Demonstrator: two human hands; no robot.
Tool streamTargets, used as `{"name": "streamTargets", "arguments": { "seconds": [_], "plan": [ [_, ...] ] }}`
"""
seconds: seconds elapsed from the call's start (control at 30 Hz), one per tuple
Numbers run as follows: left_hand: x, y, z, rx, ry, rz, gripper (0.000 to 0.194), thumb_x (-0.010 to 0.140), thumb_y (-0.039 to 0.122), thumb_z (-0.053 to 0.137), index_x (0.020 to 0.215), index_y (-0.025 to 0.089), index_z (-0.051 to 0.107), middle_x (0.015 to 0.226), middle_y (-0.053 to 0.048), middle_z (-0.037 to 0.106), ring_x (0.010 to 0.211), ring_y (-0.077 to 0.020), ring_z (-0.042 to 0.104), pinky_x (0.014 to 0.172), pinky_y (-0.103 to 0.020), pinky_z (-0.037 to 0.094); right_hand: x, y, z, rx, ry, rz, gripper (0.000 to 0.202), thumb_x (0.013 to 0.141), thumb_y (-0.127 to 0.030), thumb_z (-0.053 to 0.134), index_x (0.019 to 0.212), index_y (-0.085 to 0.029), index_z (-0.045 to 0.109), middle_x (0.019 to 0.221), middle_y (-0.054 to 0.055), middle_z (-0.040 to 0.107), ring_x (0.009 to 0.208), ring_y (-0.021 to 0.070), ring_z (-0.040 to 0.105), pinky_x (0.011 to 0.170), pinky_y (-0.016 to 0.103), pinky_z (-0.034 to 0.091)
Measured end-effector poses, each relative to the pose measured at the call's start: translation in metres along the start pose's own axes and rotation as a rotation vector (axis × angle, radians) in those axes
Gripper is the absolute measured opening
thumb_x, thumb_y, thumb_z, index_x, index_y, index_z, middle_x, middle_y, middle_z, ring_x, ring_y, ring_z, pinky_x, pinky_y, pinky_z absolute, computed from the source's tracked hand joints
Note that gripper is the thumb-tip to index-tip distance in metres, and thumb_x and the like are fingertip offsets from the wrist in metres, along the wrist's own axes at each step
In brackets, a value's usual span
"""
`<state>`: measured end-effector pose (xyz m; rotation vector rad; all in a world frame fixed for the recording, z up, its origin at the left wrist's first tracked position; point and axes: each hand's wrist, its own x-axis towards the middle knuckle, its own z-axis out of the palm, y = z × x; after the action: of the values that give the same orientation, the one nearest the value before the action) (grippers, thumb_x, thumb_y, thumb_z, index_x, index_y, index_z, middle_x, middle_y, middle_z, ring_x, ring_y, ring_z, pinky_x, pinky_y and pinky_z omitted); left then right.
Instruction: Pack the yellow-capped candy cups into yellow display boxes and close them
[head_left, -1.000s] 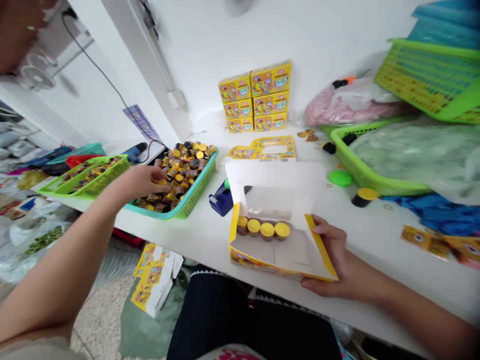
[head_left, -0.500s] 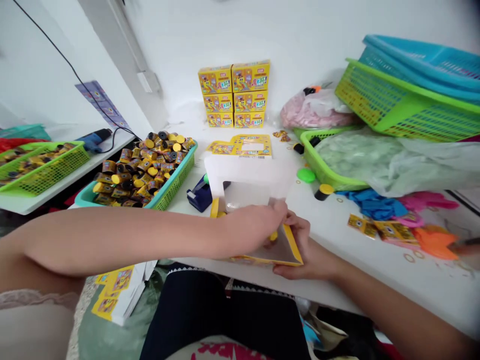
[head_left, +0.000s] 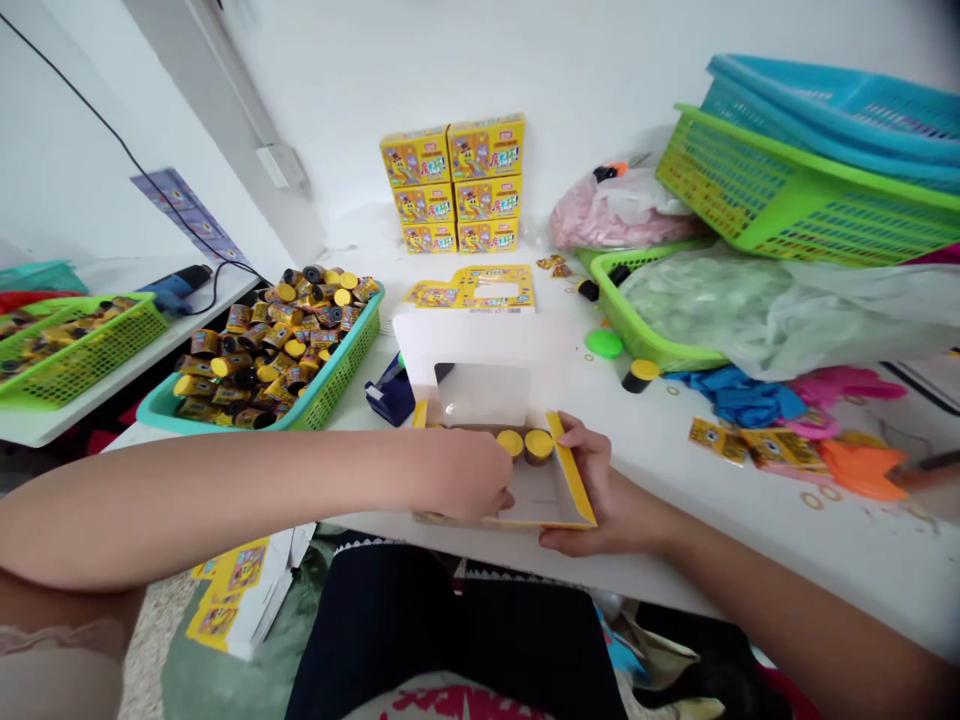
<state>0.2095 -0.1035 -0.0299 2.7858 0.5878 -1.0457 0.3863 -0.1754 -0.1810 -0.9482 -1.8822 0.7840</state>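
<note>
An open yellow-and-white cardboard box [head_left: 555, 497] stands at the table's front edge, its white lid [head_left: 420, 345] with a window cut-out raised at the back. Inside, two small yellow-capped tubs [head_left: 538, 447] show upright along the back wall. My left hand [head_left: 469, 475] reaches down into the box with fingers curled, left of these tubs; what is under its fingers is hidden. Around the right wall of the box my right hand [head_left: 592, 490] is closed, thumb at the front corner and fingers behind.
A teal basket [head_left: 337, 385] heaped with similar tubs stands left, beside a blue tape dispenser [head_left: 391, 393]. Finished-looking yellow boxes [head_left: 487, 195] are stacked at the wall, a flat carton [head_left: 472, 288] before them. Green baskets [head_left: 795, 215], bags and coloured balloons [head_left: 750, 400] lie right.
My left hand has moved left inside the box, from its right side, uncovering two yellow-capped tubs at the back. My right hand keeps its hold on the box.
</note>
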Motion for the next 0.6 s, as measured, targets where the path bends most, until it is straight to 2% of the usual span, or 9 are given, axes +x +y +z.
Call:
{"name": "streamTargets", "arguments": {
  "seconds": [0.13, 0.23, 0.3, 0.37, 0.43, 0.5, 0.57, 0.6],
  "plan": [
    [0.012, -0.003, 0.005, -0.019, -0.028, 0.008, 0.034, 0.096, 0.030, 0.047, 0.085, 0.014, 0.075, 0.077, -0.011, 0.073, 0.062, -0.0213, 0.066, 0.055, -0.030, 0.046, -0.002, 0.002, -0.001, 0.005, -0.006, 0.020, 0.091, 0.066, -0.030, 0.081, 0.129, -0.040, 0.016, 0.146, 0.009, 0.009, 0.145, 0.0346, 0.018, 0.110, 0.055, 0.035],
    [0.022, -0.002, 0.006, -0.050, 0.035, -0.020, 0.039, 0.099, 0.028, 0.037, 0.104, 0.010, 0.072, 0.090, -0.016, 0.073, 0.069, -0.0239, 0.068, 0.061, -0.033, 0.048, -0.002, 0.003, -0.001, 0.011, -0.010, 0.003, 0.093, 0.065, -0.029, 0.081, 0.130, -0.041, 0.016, 0.147, 0.009, 0.011, 0.144, 0.0348, 0.021, 0.109, 0.054, 0.037],
    [0.024, -0.001, 0.006, -0.078, 0.058, -0.013, 0.039, 0.099, 0.026, 0.037, 0.108, 0.008, 0.070, 0.096, -0.018, 0.073, 0.076, -0.0260, 0.069, 0.066, -0.035, 0.049, -0.003, 0.004, -0.001, 0.016, -0.009, -0.012, 0.093, 0.065, -0.028, 0.081, 0.130, -0.042, 0.016, 0.147, 0.008, 0.012, 0.143, 0.0349, 0.025, 0.108, 0.053, 0.040],
    [0.018, -0.001, 0.004, -0.121, 0.054, 0.034, 0.034, 0.096, 0.031, 0.046, 0.099, 0.011, 0.073, 0.095, -0.015, 0.074, 0.081, -0.0262, 0.069, 0.071, -0.035, 0.050, -0.004, 0.003, -0.001, -0.004, -0.007, -0.007, 0.091, 0.067, -0.027, 0.078, 0.131, -0.041, 0.015, 0.146, 0.008, 0.014, 0.142, 0.0336, 0.027, 0.107, 0.051, 0.041],
    [-0.002, -0.007, -0.001, -0.180, 0.060, 0.102, 0.028, 0.094, 0.035, 0.050, 0.095, 0.019, 0.073, 0.097, -0.007, 0.075, 0.086, -0.0219, 0.068, 0.075, -0.030, 0.050, -0.006, 0.004, -0.001, -0.045, -0.004, 0.004, 0.088, 0.070, -0.026, 0.075, 0.132, -0.040, 0.014, 0.146, 0.009, 0.015, 0.143, 0.0319, 0.026, 0.108, 0.049, 0.041],
    [-0.034, -0.025, -0.006, -0.303, 0.159, 0.133, 0.026, 0.095, 0.035, 0.046, 0.101, 0.025, 0.070, 0.102, 0.001, 0.074, 0.089, -0.0148, 0.067, 0.076, -0.022, 0.049, -0.009, 0.007, -0.001, -0.098, 0.005, 0.010, 0.087, 0.071, -0.027, 0.073, 0.133, -0.039, 0.012, 0.147, 0.011, 0.017, 0.144, 0.0318, 0.025, 0.108, 0.049, 0.041],
    [-0.070, -0.059, -0.008, -0.503, 0.410, 0.053, 0.027, 0.095, 0.036, 0.044, 0.104, 0.026, 0.068, 0.104, 0.003, 0.073, 0.089, -0.0118, 0.067, 0.077, -0.019, 0.049, -0.011, 0.011, -0.002, -0.165, 0.013, 0.017, 0.089, 0.070, -0.030, 0.073, 0.133, -0.039, 0.011, 0.148, 0.013, 0.017, 0.143, 0.0345, 0.026, 0.105, 0.052, 0.043],
    [-0.086, -0.083, -0.006, -0.540, 0.578, -0.071, 0.028, 0.094, 0.036, 0.044, 0.104, 0.024, 0.068, 0.103, 0.002, 0.073, 0.089, -0.0124, 0.067, 0.080, -0.020, 0.048, -0.012, 0.013, -0.002, -0.199, 0.018, 0.024, 0.089, 0.070, -0.032, 0.074, 0.133, -0.039, 0.011, 0.149, 0.014, 0.017, 0.143, 0.0362, 0.027, 0.103, 0.053, 0.044]
  ]
}}
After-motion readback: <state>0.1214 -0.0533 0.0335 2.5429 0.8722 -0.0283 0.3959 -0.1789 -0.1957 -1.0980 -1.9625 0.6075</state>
